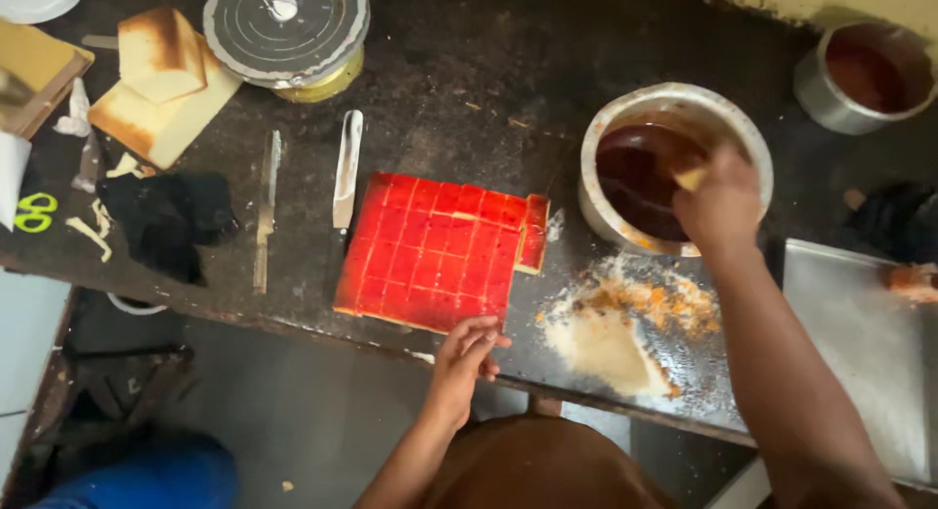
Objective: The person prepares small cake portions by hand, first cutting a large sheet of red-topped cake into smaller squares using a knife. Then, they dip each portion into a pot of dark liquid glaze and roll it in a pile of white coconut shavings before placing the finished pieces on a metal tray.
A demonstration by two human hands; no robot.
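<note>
Dipping into the round white metal bowl of dark red syrup [640, 172], the right hand [721, 204] is curled shut around a small pale square of cake [690, 178], which it holds at the bowl's right side just above the liquid. Nearer the body, the left hand [467, 351] rests at the front edge of the dark worn worktable [469, 79], fingers loosely bent and partly open, their tips touching the near right corner of the flat red-glazed slab of cake cut into small squares [430, 250]; it holds nothing. This slab lies between the bowl and a white-bladed palette knife [346, 172], with a long thin metal blade [266, 208] just left of that. A scatter of pale and orange crumbs [625, 318] sits below the bowl. At the far right lies a flat steel tray [860, 343], and a second metal pot of red liquid [865, 74] stands in the upper right corner. Browned sponge slabs [161, 79] and a round grey turntable [286, 25] sit at the upper left
</note>
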